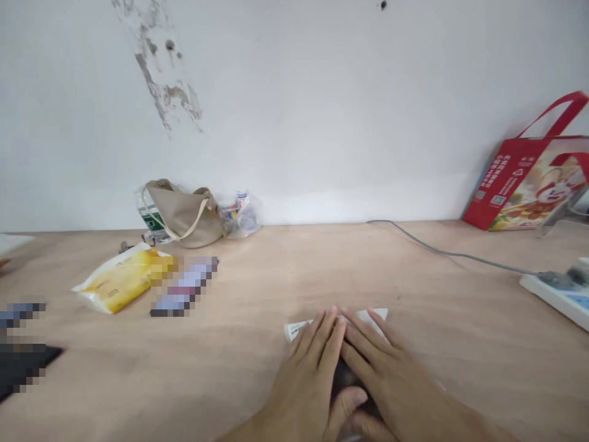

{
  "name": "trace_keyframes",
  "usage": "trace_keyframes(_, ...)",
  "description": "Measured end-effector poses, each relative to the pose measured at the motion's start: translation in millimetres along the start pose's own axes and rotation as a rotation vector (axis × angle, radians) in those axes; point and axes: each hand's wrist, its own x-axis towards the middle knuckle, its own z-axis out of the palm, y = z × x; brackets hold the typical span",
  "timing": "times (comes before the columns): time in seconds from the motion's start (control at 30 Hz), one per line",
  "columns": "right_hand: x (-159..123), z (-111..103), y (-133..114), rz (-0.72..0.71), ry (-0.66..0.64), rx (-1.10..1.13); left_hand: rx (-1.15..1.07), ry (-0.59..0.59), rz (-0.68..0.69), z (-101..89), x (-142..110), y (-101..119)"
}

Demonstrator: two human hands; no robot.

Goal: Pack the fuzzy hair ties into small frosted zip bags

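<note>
My left hand [306,374] lies palm down with its fingers stretched out, on a flat package at the near middle of the table. Beside it, my right hand [384,374] rests the same way, and the fingertips of both hands meet at the middle. Beyond the fingers show white corners of the package [378,317], with small dark print on the left one. Between the hands a dark part [346,376] of it is visible. My palms and fingers hide most of it, so its kind cannot be made out.
On the wooden table [248,362] at left lie a yellow tissue pack [124,279], a blurred-out phone [186,288] and a dark flat object [23,368]. A beige bag [184,212] and a clear plastic bag [243,218] stand by the wall. At right are a red shopping bag [519,178], a grey cable [442,250] and a power strip [559,301].
</note>
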Motion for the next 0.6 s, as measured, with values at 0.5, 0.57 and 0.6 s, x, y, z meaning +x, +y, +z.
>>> trace_keyframes(0.5,-16,30,-3,0.362,-0.074,0.204,-0.003,-0.149,-0.091,15.0,1,-3)
trace_keyframes(0.57,-17,30,-2,0.356,-0.083,0.195,-0.007,-0.145,-0.095,14.9,2,-3)
trace_keyframes(0.6,-17,30,-2,0.354,-0.086,0.191,-0.010,-0.147,-0.096,14.7,2,-2)
